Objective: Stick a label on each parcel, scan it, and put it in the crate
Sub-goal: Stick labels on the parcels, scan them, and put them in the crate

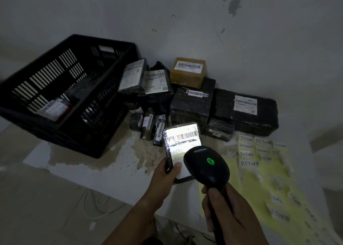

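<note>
While the head view is showing the person's left hand (168, 171) closing around the near end of a small flat black-wrapped parcel with a white barcode label (182, 148), thumb lying across the label's lower part, the right hand (225, 207) is wrapping fully around the handle of a black handheld barcode scanner (207, 164). The scanner's head is hovering just over the parcel's near right corner, its green light is glowing, and a bright beam is washing out the barcode.

Judging from this, the scan is happening now, and the glare could be spoiling the read; the glossy wrap looks likely to reflect the beam. The thumb may also be creeping toward the printed area and covering it.

Over at the far left, the black slatted plastic crate (104, 133) is sitting tilted, with one labelled parcel marked RETURN (53, 108) lying inside. Getting the held parcel there means moving it left past the heap of unsorted black-wrapped parcels (193, 103) lying between, and a loose one-handed pinch on slick film could be letting it slip.

On the near right, yellow backing sheets carrying handwritten RETURN labels (259, 163) are lying on the white surface (130, 179). No RETURN label is showing on the held parcel, so a skipped sticker is a risk, though glare is hiding much of its face.
</note>
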`<action>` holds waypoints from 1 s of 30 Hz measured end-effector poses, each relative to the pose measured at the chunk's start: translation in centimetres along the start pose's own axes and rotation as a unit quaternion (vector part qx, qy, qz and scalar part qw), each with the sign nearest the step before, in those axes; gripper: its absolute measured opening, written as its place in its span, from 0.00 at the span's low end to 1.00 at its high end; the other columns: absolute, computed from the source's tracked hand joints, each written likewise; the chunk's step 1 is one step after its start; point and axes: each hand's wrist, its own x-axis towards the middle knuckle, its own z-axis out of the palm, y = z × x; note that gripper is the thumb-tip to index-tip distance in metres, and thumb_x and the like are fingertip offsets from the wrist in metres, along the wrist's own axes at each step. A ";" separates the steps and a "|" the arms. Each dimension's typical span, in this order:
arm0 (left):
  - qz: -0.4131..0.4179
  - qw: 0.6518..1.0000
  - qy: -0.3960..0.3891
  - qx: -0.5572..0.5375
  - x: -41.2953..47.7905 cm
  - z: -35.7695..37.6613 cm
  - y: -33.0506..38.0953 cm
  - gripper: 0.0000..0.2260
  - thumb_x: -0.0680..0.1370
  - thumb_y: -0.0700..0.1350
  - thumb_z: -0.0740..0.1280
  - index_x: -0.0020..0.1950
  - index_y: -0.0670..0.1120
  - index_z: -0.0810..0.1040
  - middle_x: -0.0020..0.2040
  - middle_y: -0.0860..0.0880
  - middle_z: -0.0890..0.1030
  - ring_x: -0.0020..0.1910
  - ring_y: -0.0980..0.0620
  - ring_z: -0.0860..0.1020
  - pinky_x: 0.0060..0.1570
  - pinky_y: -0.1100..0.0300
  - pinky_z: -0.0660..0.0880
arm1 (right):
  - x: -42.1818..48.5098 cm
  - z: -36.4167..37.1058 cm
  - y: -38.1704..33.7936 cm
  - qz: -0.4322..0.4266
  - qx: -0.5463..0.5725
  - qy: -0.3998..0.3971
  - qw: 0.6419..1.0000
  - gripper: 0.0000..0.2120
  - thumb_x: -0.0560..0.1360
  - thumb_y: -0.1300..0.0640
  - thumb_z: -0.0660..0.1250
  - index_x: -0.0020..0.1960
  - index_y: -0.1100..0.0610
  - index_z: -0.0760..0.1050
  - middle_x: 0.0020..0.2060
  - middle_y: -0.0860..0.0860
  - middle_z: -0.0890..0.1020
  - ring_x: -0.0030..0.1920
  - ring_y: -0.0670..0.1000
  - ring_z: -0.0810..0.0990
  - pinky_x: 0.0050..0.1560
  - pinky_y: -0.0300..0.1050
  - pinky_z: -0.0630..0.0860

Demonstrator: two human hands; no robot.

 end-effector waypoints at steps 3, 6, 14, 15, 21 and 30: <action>-0.002 1.000 0.000 -0.005 0.1 -0.1 0.1 0.11 0.83 0.47 0.66 0.64 0.58 0.78 0.57 0.58 0.85 0.54 0.57 0.84 0.54 0.56 0.82 | 0.2 0.0 -0.1 0.002 0.003 0.001 1.000 0.18 0.68 0.32 0.58 0.47 0.41 0.77 0.28 0.55 0.77 0.25 0.50 0.75 0.30 0.37 0.69; -0.007 1.000 0.003 -0.013 0.3 -0.2 0.2 0.10 0.83 0.47 0.67 0.63 0.59 0.78 0.55 0.60 0.85 0.53 0.58 0.84 0.50 0.60 0.81 | 0.4 0.0 -0.1 0.000 0.001 0.003 1.000 0.17 0.68 0.32 0.58 0.47 0.40 0.77 0.28 0.55 0.77 0.26 0.51 0.76 0.30 0.37 0.70; -0.008 1.000 0.005 -0.021 0.9 -0.5 0.4 0.11 0.83 0.46 0.66 0.63 0.58 0.77 0.54 0.62 0.85 0.53 0.58 0.84 0.50 0.60 0.81 | 0.9 0.1 -0.5 0.010 0.005 0.004 1.000 0.15 0.66 0.31 0.58 0.45 0.37 0.76 0.28 0.55 0.77 0.26 0.51 0.77 0.30 0.37 0.70; -0.007 1.000 0.007 -0.021 1.0 -0.6 0.4 0.11 0.83 0.46 0.66 0.63 0.58 0.77 0.54 0.61 0.85 0.53 0.58 0.84 0.50 0.60 0.81 | 0.9 0.2 -0.6 0.011 0.010 0.005 1.000 0.15 0.66 0.31 0.58 0.45 0.37 0.76 0.28 0.55 0.77 0.26 0.51 0.76 0.29 0.37 0.70; -0.007 1.000 0.015 -0.016 1.6 -0.9 0.3 0.11 0.83 0.46 0.67 0.63 0.58 0.78 0.57 0.57 0.85 0.54 0.57 0.84 0.51 0.58 0.82 | 1.1 0.2 -0.6 0.007 0.005 0.005 1.000 0.15 0.66 0.31 0.58 0.46 0.37 0.76 0.27 0.55 0.77 0.26 0.51 0.76 0.29 0.37 0.71; -0.019 1.000 0.013 -0.020 2.0 -1.0 0.1 0.12 0.82 0.49 0.67 0.66 0.57 0.78 0.60 0.57 0.84 0.57 0.56 0.83 0.58 0.52 0.81 | 1.3 0.3 -0.7 0.008 0.002 0.019 1.000 0.16 0.66 0.32 0.59 0.45 0.38 0.77 0.28 0.56 0.78 0.26 0.53 0.77 0.28 0.37 0.71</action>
